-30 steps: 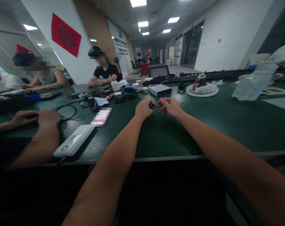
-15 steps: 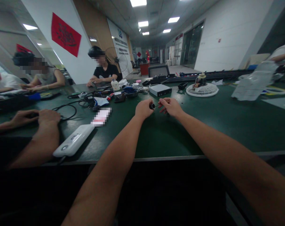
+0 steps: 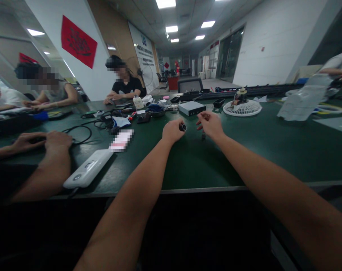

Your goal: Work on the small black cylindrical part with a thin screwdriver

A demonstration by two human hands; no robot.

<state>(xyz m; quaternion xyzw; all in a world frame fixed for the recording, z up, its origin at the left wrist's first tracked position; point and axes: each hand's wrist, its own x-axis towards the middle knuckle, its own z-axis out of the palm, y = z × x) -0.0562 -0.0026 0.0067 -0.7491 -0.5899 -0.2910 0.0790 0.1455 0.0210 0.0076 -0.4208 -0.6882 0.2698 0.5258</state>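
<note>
Between the left hand and the right hand and the far side stand a grey metal box and a white desk fan. Leftward, black cables and a white power bank obstruct; rightward, the green worktop runs open.

cylinder: glossy black | workbench: glossy green | box: matt grey metal | fan guard: white plastic

You sit at an electronics workbench in a workshop in an office-style hall: a long green-topped bench holds black cables and a grey electronics box, a co-worker sits opposite, and ceiling panel lights run overhead.
</note>
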